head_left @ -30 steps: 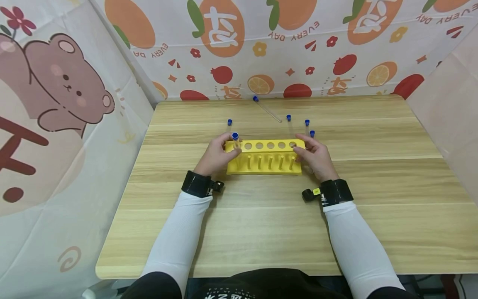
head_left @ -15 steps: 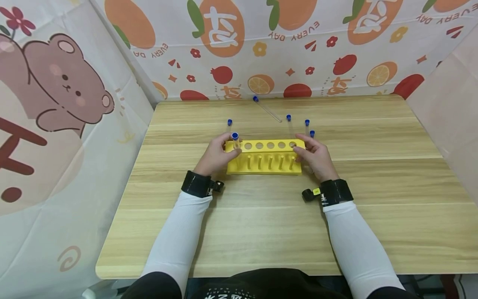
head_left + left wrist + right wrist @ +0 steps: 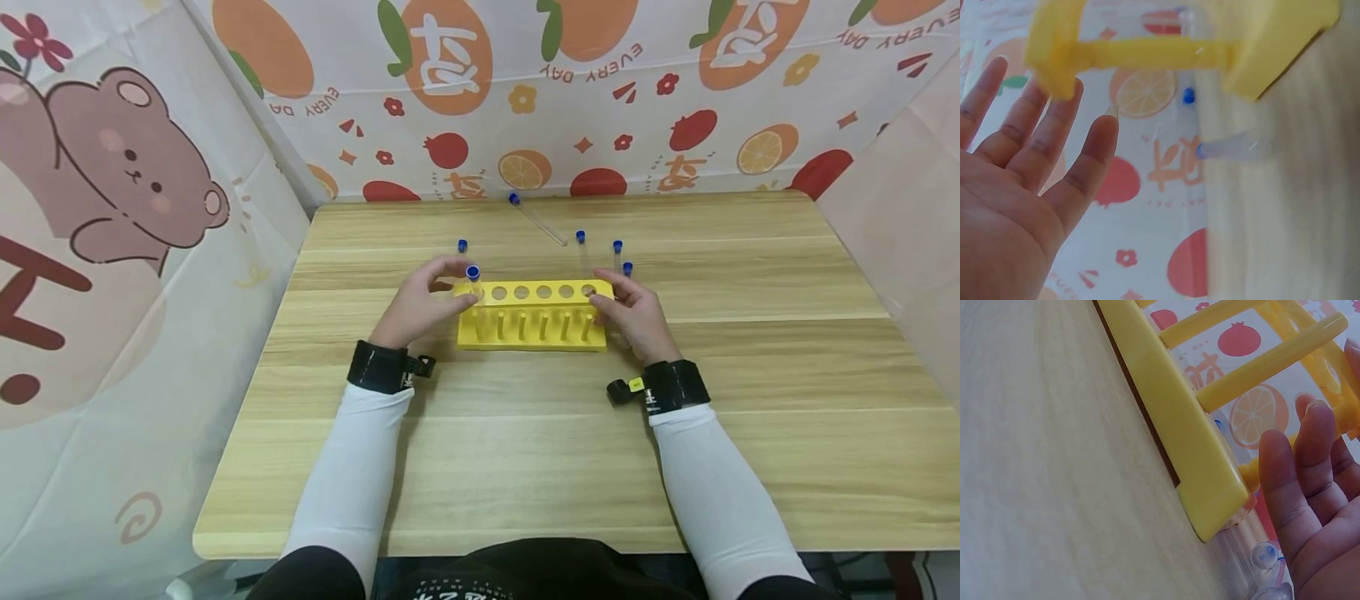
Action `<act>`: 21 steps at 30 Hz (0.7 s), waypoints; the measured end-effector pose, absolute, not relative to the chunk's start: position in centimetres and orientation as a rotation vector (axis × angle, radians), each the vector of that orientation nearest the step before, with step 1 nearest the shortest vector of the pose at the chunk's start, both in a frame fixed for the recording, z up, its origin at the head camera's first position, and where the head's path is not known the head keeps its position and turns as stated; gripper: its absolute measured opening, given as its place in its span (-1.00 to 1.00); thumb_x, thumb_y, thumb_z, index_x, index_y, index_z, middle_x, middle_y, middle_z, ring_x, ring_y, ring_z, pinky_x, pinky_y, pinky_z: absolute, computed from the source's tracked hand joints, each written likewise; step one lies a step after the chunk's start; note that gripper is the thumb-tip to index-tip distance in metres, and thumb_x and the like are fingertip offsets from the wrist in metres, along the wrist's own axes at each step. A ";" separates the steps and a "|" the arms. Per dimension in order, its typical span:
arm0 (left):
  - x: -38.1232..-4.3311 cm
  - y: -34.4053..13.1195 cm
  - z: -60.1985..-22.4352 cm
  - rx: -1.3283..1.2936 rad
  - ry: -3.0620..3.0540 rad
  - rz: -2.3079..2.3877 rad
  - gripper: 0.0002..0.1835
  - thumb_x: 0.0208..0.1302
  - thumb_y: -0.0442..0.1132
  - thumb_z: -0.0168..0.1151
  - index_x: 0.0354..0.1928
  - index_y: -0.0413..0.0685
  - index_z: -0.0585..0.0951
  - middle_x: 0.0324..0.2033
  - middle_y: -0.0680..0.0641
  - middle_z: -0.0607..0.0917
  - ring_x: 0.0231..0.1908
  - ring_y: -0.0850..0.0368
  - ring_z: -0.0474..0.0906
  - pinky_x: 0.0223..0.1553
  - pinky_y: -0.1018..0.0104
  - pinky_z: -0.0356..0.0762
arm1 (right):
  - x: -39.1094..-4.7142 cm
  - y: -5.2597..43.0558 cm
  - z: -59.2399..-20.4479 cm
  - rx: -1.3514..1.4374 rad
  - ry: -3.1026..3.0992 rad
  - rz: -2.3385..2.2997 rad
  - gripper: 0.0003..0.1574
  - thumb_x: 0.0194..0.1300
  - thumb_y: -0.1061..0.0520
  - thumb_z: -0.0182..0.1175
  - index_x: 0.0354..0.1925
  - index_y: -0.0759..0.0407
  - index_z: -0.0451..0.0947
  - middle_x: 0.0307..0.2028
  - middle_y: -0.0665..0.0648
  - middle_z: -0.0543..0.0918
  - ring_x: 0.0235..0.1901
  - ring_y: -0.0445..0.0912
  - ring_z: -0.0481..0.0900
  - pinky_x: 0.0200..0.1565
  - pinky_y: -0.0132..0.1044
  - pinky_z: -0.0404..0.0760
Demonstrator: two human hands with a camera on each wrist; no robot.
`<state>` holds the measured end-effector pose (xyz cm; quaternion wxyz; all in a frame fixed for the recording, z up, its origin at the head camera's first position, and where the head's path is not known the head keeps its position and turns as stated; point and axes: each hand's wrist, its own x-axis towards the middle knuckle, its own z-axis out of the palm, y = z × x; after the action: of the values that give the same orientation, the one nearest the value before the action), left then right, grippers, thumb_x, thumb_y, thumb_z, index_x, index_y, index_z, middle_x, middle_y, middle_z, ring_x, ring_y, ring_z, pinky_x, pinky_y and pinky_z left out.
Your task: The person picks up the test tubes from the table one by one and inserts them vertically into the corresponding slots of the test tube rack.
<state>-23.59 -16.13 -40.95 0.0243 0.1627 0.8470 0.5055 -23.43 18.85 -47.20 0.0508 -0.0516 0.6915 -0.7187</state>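
Observation:
A yellow test tube rack (image 3: pixel 532 337) stands upright on the wooden table, with a row of round holes along its top. One blue-capped test tube (image 3: pixel 473 275) is upright in its leftmost hole. Beside that end is my left hand (image 3: pixel 420 302), fingers extended and parted in the left wrist view, thumb overlapping the rack's corner in the head view. At the other end my right hand (image 3: pixel 640 315) holds the rack, thumb in front and fingers behind. In the right wrist view its fingertips (image 3: pixel 1275 453) lie along the end post.
Behind the rack lie more blue-capped tubes: one at the left (image 3: pixel 462 247), one near the back edge (image 3: pixel 540 222), and several toward the right (image 3: pixel 581 242). Clear tube ends (image 3: pixel 1264 555) show beside the rack's right foot. A fruit-print sheet (image 3: pixel 337 125) hangs behind the table.
My left hand has loosened from the rack's left end and shifted left, its fingers opening. The right hand, rack and tubes have stayed in place.

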 end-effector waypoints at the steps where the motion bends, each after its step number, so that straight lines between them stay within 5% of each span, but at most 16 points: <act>1: -23.6 -16.3 -40.7 0.504 2.623 1.586 -0.45 0.22 -0.03 0.39 0.24 0.12 0.50 0.15 0.01 0.59 0.18 0.09 0.45 0.23 -0.10 0.41 | -23.4 18.8 -47.1 -0.159 2.101 -2.190 -0.34 0.29 0.09 0.33 0.33 0.03 0.43 0.31 0.22 0.42 -0.20 -0.13 0.61 -0.27 -0.36 0.66; 7: -23.7 -17.8 -39.9 0.468 2.655 1.692 -0.52 0.27 -0.09 0.35 0.21 0.04 0.53 0.12 -0.05 0.60 0.14 0.09 0.48 0.20 -0.04 0.45 | -23.3 18.7 -47.0 -0.144 2.120 -2.182 -0.26 0.26 0.03 0.35 0.34 0.14 0.39 0.20 0.20 0.50 -0.21 -0.10 0.61 -0.26 -0.36 0.67; 21: -24.9 -18.5 -40.0 0.305 2.819 1.593 -0.58 0.38 0.09 0.18 0.16 0.07 0.56 0.07 -0.02 0.63 -0.03 0.15 0.51 -0.05 0.16 0.47 | -23.3 18.7 -46.9 -0.138 2.074 -2.220 -0.28 0.22 0.06 0.39 0.30 0.16 0.44 -0.03 0.08 0.57 -0.17 -0.09 0.62 -0.27 -0.33 0.69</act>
<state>-24.88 -18.53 -40.01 -0.0554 0.0935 0.8655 0.4891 -23.27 18.71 -46.91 0.0505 -0.0454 0.6811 -0.7290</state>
